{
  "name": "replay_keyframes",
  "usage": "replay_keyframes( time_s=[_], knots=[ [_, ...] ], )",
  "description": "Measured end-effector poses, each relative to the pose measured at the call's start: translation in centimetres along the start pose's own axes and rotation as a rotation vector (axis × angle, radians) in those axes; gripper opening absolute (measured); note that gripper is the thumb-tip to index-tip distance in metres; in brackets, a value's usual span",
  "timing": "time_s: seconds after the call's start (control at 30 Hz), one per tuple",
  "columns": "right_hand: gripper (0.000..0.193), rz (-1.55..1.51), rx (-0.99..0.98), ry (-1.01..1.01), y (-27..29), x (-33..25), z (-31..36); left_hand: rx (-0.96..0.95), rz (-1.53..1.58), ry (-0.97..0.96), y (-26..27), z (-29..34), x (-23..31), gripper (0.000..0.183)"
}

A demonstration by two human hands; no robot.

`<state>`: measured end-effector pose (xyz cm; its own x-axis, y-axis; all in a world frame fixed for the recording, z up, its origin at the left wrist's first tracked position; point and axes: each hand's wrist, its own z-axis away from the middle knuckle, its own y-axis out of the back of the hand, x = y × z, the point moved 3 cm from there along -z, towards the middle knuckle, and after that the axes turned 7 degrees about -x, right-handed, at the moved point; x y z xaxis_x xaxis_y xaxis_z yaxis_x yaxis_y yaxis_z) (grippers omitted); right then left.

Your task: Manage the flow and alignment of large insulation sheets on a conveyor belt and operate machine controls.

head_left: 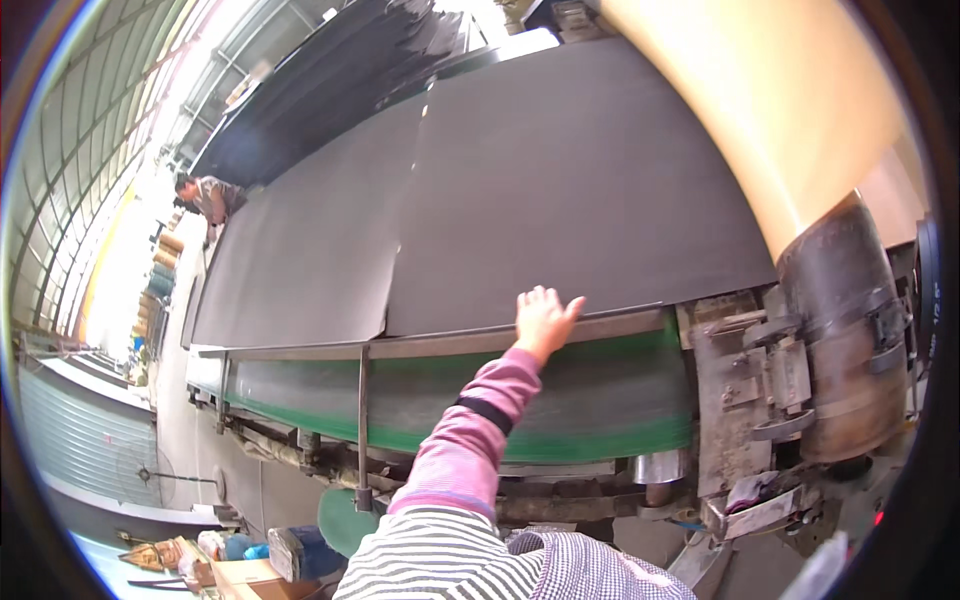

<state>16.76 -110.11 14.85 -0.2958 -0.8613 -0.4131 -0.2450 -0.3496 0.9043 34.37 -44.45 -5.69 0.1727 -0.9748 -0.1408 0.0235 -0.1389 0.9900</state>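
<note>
My left hand (545, 322) reaches out from a pink sleeve with a dark band round it. It lies at the near edge of a wide dark grey sheet (570, 190), palm down, thumb out to the right and fingers apart, gripping nothing that I can see. Left of it lies a second dark sheet (310, 225), divided from the first by a seam with a slightly raised near corner. Both sheets rest flat on a long machine bed. Below their front edge runs a green-edged belt (460, 400). My right hand is out of the picture.
A large tan roll (770, 110) rises at right above a worn metal cylinder (845, 330) with brackets. An upright metal post (363, 430) stands before the belt. Another person (213, 197) bends at the sheet's far left end. A cardboard box (260, 580) and a fan (150, 475) are lower left.
</note>
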Motion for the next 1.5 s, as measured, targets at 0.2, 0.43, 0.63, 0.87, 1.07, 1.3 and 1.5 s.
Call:
replay_keyframes(
  time_s=[0.2, 0.43, 0.63, 0.87, 1.07, 1.3, 1.5],
  knots=[
    [0.038, -0.614, -0.488, 0.386, -14.5, -24.4, 8.2, 0.280, 0.613, -0.135, 5.6, 3.7, -0.6, 0.049],
    [0.039, -0.623, -0.606, 0.849, -26.7, -49.8, 13.2, -0.056, 0.297, 0.540, 1.3, 15.4, -37.4, 0.079],
    [0.048, 0.108, -0.817, 0.546, -38.1, -57.7, 11.7, -0.239, 0.318, 0.592, -3.7, 16.5, -43.2, 0.086],
    [0.046, 0.186, -0.738, 0.489, -38.2, -52.9, 4.8, 0.113, 0.032, 0.606, -6.0, 21.1, -58.8, 0.052],
    [0.047, 0.097, -0.664, 0.517, -37.1, -47.6, -1.4, -0.074, 0.445, 0.492, -8.3, 24.5, -59.1, 0.021],
    [0.048, 0.543, -0.474, 0.211, -33.0, -47.9, -4.8, -0.195, 0.481, 0.246, -3.1, 21.1, -46.9, 0.048],
    [0.033, -0.062, -0.181, 0.696, -26.9, -41.4, 9.7, -0.407, 0.335, 0.086, -0.7, 16.0, -38.3, 0.047]
  ],
)
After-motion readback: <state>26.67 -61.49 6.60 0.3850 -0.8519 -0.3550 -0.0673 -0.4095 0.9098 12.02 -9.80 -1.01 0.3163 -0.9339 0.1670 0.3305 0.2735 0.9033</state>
